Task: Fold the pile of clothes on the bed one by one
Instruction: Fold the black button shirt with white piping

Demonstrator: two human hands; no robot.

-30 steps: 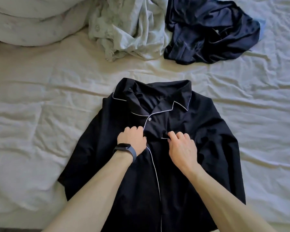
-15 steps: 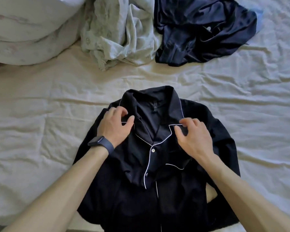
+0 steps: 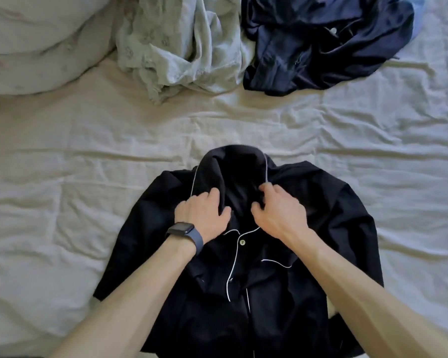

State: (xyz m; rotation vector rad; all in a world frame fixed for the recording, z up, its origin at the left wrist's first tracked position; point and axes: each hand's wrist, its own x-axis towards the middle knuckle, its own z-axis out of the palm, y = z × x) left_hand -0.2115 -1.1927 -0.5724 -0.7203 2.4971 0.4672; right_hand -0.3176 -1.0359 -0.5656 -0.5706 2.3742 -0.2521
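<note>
A black pyjama shirt [image 3: 321,202] with white piping lies front up on the bed's pale sheet [image 3: 62,202], its collar bunched and raised. My left hand [image 3: 202,213], with a dark watch on the wrist, grips the left side of the collar. My right hand [image 3: 277,213] pinches the right collar edge at the piping. Both forearms lie over the shirt's body, hiding part of its front. At the far side wait a pale green garment [image 3: 171,42] and a dark navy satin garment [image 3: 321,40], both crumpled.
A bulky pale duvet or pillow [image 3: 36,42] fills the far left corner. A bit of light blue cloth [image 3: 419,6] peeks from behind the navy garment. The wrinkled sheet stretches left and right of the shirt.
Both hands moved from the shirt's chest up to the collar and took hold of it. The collar has lifted and bunched, and the shirt's shoulders have drawn inward.
</note>
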